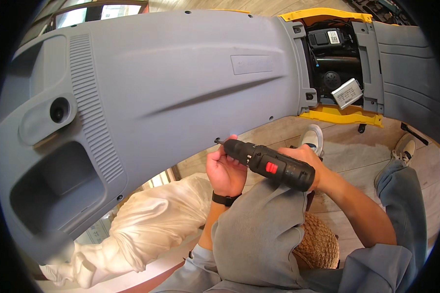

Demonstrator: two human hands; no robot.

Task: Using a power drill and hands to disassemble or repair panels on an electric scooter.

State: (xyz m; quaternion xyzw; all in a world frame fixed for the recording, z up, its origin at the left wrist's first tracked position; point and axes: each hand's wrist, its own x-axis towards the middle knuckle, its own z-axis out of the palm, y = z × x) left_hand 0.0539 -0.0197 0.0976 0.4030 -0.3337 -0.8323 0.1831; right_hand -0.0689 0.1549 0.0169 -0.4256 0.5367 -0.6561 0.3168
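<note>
My right hand [303,158] grips a black cordless drill [278,168] with a red switch; the drill's body hides most of the fingers. The drill points left and away from me, its bit at a dark screw hole [217,140] on the near edge of a large grey plastic panel [181,73]. My left hand [225,171], with a dark band at its wrist, is palm up and curled round the drill's front end beside the panel edge. One fingertip shows above the drill's nose. Whether a screw is on the bit is too small to tell.
An open bay at the right holds a silver box [347,93], a black module [327,36] and wires, between yellow side strips [341,117]. Recessed trays [58,188] shape the panel's left end. Pale cloth [161,210] lies below it. A woven seat [320,244] is under me.
</note>
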